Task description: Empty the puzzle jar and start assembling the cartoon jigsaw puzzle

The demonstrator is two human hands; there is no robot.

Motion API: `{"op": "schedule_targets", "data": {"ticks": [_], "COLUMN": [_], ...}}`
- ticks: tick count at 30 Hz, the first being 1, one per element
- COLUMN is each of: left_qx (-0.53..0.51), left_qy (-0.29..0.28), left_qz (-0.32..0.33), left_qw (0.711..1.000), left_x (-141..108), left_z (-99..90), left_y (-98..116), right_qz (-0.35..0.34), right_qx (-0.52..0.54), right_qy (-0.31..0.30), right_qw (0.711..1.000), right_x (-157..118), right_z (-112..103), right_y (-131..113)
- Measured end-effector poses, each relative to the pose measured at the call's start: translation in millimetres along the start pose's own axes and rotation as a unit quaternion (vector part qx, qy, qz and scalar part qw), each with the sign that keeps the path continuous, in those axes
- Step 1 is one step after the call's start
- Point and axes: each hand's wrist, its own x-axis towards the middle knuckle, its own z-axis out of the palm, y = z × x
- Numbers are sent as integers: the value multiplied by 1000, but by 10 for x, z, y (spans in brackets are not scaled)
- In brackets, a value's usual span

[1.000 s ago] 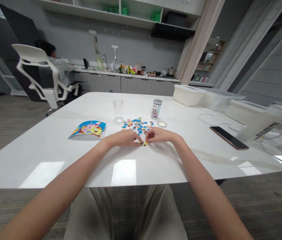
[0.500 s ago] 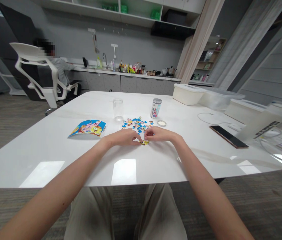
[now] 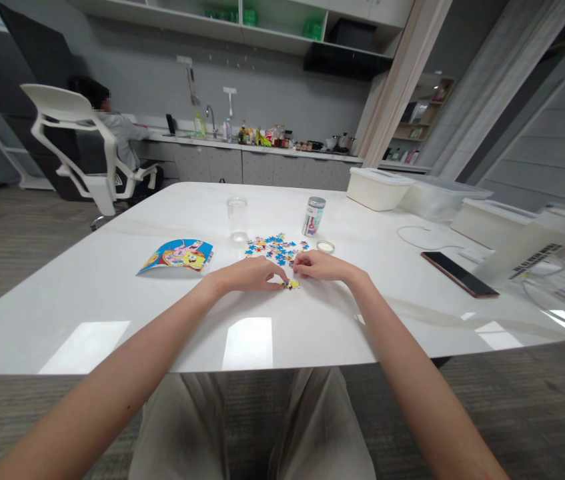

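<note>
Puzzle pieces (image 3: 281, 253), many of them blue, lie scattered on the white table (image 3: 162, 340) just beyond both hands. Between the hands I see a small yellow cluster (image 3: 293, 285) of pieces on the tabletop. My left hand (image 3: 252, 274) reaches the cluster's left edge with thumb and index fingertips; from here I cannot tell whether they pinch it or only rest there. My right hand (image 3: 323, 265) is just beyond and right of the cluster, fingers curled by the nearest loose pieces, and I cannot tell whether they grasp one. Left of my left hand lies a curved picture sheet (image 3: 179, 257); beyond that hand stands a clear jar (image 3: 237, 220). Beyond my right hand I have a round lid (image 3: 325, 247) and, farther, an upright can (image 3: 313, 219).
</note>
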Motion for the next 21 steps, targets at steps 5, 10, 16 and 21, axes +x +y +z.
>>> {"op": "schedule_targets", "data": {"ticks": [5,10,16,21], "left_qx": [1,0,1,0], "left_qy": [-1,-4,-4,-1], "left_qz": [-3,-2,0,2], "left_qw": [1000,1000,1000,1000], "left_x": [5,7,4,3], "left_z": [8,12,5,17], "left_y": [-15,-23,-14,-33], "right_qz": [5,-2,-1,-21], "right_qx": [-17,-32,-37,-34], "right_qy": [12,7,3,-1], "right_qw": [1000,999,999,999], "right_x": [0,0,16,9], "right_z": [-3,-4,7,9], "right_y": [10,24,37,6]}}
